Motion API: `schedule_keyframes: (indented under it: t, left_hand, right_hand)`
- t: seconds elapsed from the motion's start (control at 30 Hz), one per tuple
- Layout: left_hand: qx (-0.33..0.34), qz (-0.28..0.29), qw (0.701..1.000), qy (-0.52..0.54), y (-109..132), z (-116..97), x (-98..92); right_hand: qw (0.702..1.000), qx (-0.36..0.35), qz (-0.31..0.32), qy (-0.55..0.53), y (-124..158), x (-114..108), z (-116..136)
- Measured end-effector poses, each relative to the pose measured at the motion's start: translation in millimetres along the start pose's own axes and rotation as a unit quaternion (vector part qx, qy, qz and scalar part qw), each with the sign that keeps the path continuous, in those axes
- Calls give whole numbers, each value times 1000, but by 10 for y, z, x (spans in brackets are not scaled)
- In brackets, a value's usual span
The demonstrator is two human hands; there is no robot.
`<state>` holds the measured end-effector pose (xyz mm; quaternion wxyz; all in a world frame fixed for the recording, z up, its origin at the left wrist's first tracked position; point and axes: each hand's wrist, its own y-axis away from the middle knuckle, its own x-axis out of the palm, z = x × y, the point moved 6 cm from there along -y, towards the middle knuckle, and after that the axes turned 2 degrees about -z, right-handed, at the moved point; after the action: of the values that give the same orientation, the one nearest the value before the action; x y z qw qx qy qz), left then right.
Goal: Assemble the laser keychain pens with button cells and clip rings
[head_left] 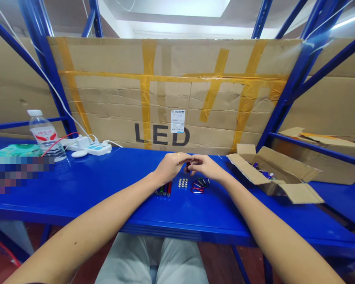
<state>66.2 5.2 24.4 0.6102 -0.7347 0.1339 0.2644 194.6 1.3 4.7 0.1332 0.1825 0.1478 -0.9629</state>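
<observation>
My left hand [171, 165] and my right hand [205, 165] meet above the blue shelf [106, 197], fingers closed together on a small dark red object [188, 163] held between them. Just below the hands lie a few small coloured cylinders [164, 190] side by side, green, dark and red. Beside them sits a cluster of several silver button cells [182, 182]. To their right is a little heap of coloured carabiner clips [199, 184], red, blue and black.
An open cardboard box [272, 175] with small blue items stands at the right. At the left are a water bottle [45, 136], a white power strip [90, 146], a white oval object [79, 154] and a green packet [19, 150]. A taped "LED" carton [171, 94] forms the back wall between blue rack posts.
</observation>
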Motion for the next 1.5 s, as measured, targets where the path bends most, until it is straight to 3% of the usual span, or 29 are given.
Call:
schedule_keyframes:
  t: [0.3,0.6,0.77,0.83,1.0,1.17,1.27,1.4,1.5]
  left_hand:
    - [-19,-18,999,-26,12,64,-21]
    - [-1,42,997,-62,-35,0,28]
    - [-85,88,989,-81,-42,164,-97]
    - [-132,124,979,-97,-12,298,-170]
    - [-205,307,926,-75,184,545,-147]
    - [-209,368,903,-76,277,543,-38]
    - [-206,313,925,-66,213,507,-45]
    - [-211,120,970,-1,47,420,-192]
    - [-219,54,972,64,-1,312,-198]
  right_hand:
    - [1000,-2,-11,-8,-12,-22,-4]
    - [998,-10,-17,-53,-16,-21,-11]
    - [998,22,-39,-49,-12,-80,-48]
    - [997,26,-45,-56,-8,-106,-44]
    - [996,31,-55,-60,-4,-126,-36]
    - [997,23,-58,-46,-23,-127,-66]
    - [997,25,-66,-28,-41,-147,-111]
    - [997,31,-69,13,-61,-145,-158]
    - [998,24,-54,30,-62,-97,-163]
